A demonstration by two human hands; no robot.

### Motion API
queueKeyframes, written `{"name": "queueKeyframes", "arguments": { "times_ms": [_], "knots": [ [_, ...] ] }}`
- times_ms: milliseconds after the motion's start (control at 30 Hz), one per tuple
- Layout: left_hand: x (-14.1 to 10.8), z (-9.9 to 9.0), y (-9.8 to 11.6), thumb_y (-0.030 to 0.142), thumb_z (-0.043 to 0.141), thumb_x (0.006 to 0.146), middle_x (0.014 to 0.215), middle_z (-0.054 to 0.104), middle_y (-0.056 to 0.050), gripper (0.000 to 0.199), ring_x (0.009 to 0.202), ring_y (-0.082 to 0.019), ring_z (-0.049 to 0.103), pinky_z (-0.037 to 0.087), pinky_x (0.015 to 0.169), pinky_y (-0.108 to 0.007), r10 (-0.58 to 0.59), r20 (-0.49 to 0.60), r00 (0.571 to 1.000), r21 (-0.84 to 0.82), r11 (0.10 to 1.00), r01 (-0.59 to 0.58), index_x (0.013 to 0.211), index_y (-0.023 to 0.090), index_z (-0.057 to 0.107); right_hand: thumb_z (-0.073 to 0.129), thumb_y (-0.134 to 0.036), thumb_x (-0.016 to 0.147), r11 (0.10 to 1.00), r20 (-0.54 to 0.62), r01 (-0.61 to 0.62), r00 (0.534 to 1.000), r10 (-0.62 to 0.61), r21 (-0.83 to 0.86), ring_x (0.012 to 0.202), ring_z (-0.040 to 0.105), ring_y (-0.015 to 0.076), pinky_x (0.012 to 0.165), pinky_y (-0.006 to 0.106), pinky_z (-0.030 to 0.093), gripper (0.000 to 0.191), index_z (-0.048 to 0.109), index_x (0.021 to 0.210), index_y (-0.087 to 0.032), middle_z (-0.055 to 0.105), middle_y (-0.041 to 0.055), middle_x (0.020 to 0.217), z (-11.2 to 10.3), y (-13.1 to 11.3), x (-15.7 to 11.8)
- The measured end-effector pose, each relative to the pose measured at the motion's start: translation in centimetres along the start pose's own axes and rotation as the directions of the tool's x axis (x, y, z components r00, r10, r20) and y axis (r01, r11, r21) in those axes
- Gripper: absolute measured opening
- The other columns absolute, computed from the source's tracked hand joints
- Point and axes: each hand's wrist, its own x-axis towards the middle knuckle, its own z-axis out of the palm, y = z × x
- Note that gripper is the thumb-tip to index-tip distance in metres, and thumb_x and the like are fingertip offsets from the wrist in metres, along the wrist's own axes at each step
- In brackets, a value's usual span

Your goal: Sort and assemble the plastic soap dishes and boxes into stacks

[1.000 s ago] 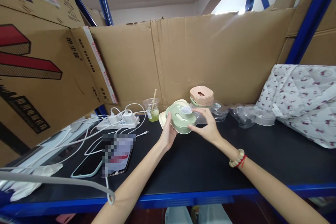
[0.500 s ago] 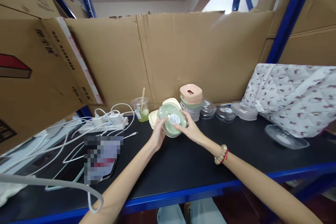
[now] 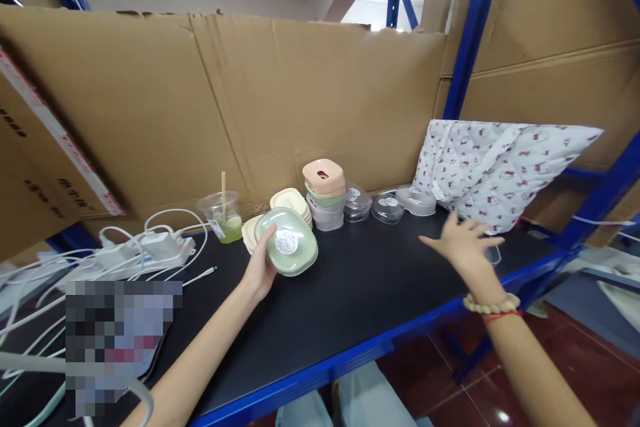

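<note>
My left hand (image 3: 260, 268) grips the left side of a green rounded-square box (image 3: 306, 247) with a clear cover and a round printed sticker. The box is tilted and raised over the black tabletop (image 3: 350, 293). Off to the right, my right hand (image 3: 463, 247) is empty, its fingers spread wide. It reaches over a clear plastic lid (image 3: 494, 255), mostly hidden behind the hand; whether they touch I cannot tell. Cream pieces (image 3: 289, 200) lie just behind the green box. Beside them stands a stack of pink, green and pale grey pieces (image 3: 324, 177).
Clear lids (image 3: 387, 208) and a pale piece (image 3: 416, 200) sit along the cardboard wall (image 3: 320, 93). A patterned quilted bag (image 3: 500, 167) stands at the right. At left are a drink cup (image 3: 230, 227) with a straw, a power strip (image 3: 163, 247), white cables and a blurred-out item (image 3: 123, 340).
My right hand has let go of the green box and moved right, opening its fingers. My left hand still holds the box. The view has turned to the right.
</note>
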Motion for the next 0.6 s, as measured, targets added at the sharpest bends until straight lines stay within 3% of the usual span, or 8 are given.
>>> {"name": "queueKeyframes", "arguments": {
  "times_ms": [67, 133, 200, 267, 333, 400, 467, 600],
  "knots": [
    [0.1, -0.1, -0.2, 0.025, 0.056, 0.082, 0.087, 0.067, -0.005, 0.027, 0.074, -0.015, 0.064, 0.053, 0.074, -0.022, -0.029, 0.014, 0.999, 0.008, 1.000, 0.029, 0.107, 0.016, 0.061, 0.082, -0.033, 0.042, 0.995, -0.028, -0.079, 0.997, 0.078, -0.059, 0.108, 0.040, 0.0553, 0.081, 0.074, 0.019, 0.056, 0.064, 0.086, -0.004, 0.055, 0.0326, 0.102, 1.7, 3.3, 1.0],
    [0.1, -0.1, -0.3, 0.026, 0.057, 0.082, 0.085, 0.067, -0.006, 0.028, 0.076, -0.016, 0.064, 0.053, 0.074, -0.023, -0.053, 0.018, 0.998, 0.023, 0.998, 0.053, 0.107, 0.016, 0.061, 0.074, -0.032, 0.054, 0.996, -0.068, 0.073, 0.995, -0.076, -0.049, 0.098, 0.049, 0.0507, 0.076, 0.074, 0.025, 0.027, 0.062, 0.067, -0.012, 0.061, 0.0216, 0.081, 2.3, 5.0, 0.9],
    [0.0, -0.2, -0.2, 0.027, 0.057, 0.081, 0.085, 0.067, -0.006, 0.029, 0.076, -0.017, 0.064, 0.053, 0.073, -0.025, -0.065, 0.011, 0.998, 0.037, 0.997, 0.065, 0.108, 0.016, 0.061, 0.063, -0.018, 0.062, 0.970, 0.013, 0.245, 0.970, -0.245, -0.003, 0.081, 0.059, 0.0400, 0.073, 0.065, 0.037, 0.008, 0.063, 0.069, -0.015, 0.062, 0.0158, 0.077, 1.6, 4.8, 0.1],
    [-0.1, -0.3, -0.1, 0.027, 0.057, 0.081, 0.086, 0.067, -0.006, 0.030, 0.075, -0.017, 0.064, 0.053, 0.071, -0.026, -0.063, 0.001, 0.998, 0.044, 0.997, 0.063, 0.109, 0.016, 0.060, 0.057, -0.013, 0.064, 0.964, 0.144, 0.243, 0.956, -0.257, 0.109, 0.075, 0.061, 0.0342, 0.072, 0.055, 0.044, 0.017, 0.065, 0.079, -0.018, 0.063, 0.0125, 0.077, -0.1, 3.3, -0.6],
    [-0.2, -0.3, 0.2, 0.027, 0.056, 0.081, 0.088, 0.066, -0.007, 0.031, 0.074, -0.017, 0.064, 0.053, 0.069, -0.025, -0.051, -0.010, 0.999, 0.040, 0.998, 0.052, 0.110, 0.015, 0.060, 0.054, -0.023, 0.070, 0.934, 0.168, 0.149, 0.963, -0.212, 0.326, 0.079, 0.061, 0.0315, 0.074, 0.050, 0.046, 0.020, 0.064, 0.088, -0.020, 0.064, 0.0099, 0.082, -1.6, 1.1, -0.6],
    [-0.2, -0.4, 0.4, 0.027, 0.054, 0.082, 0.088, 0.066, -0.006, 0.030, 0.073, -0.016, 0.064, 0.053, 0.067, -0.025, -0.029, -0.015, 0.999, 0.025, 0.999, 0.029, 0.110, 0.016, 0.059, 0.050, -0.031, 0.076, 0.767, 0.203, -0.002, 0.965, -0.167, 0.642, 0.076, 0.063, 0.0242, 0.070, 0.040, 0.050, 0.031, 0.057, 0.103, -0.018, 0.063, 0.0093, 0.092, -2.0, -1.2, 0.3],
    [-0.3, -0.5, 0.5, 0.026, 0.053, 0.083, 0.088, 0.066, -0.005, 0.028, 0.069, -0.015, 0.063, 0.053, 0.064, -0.023, -0.009, -0.010, 1.000, 0.006, 1.000, 0.009, 0.109, 0.016, 0.059, 0.043, -0.034, 0.082, 0.582, 0.325, -0.178, 0.933, -0.157, 0.793, 0.069, 0.063, 0.0183, 0.060, 0.031, 0.051, 0.041, 0.046, 0.118, -0.015, 0.062, 0.0112, 0.096, -1.1, -3.2, 1.8],
    [-0.3, -0.7, 0.7, 0.026, 0.054, 0.083, 0.087, 0.066, -0.003, 0.026, 0.064, -0.013, 0.062, 0.051, 0.060, -0.021, -0.002, -0.005, 1.000, -0.019, 1.000, 0.002, 0.107, 0.016, 0.060, 0.035, -0.034, 0.085, 0.649, 0.413, -0.213, 0.895, -0.170, 0.730, 0.060, 0.059, 0.0171, 0.052, 0.030, 0.050, 0.032, 0.052, 0.099, -0.010, 0.061, 0.0145, 0.080, 3.0, -5.2, 4.4]
  ]
}}
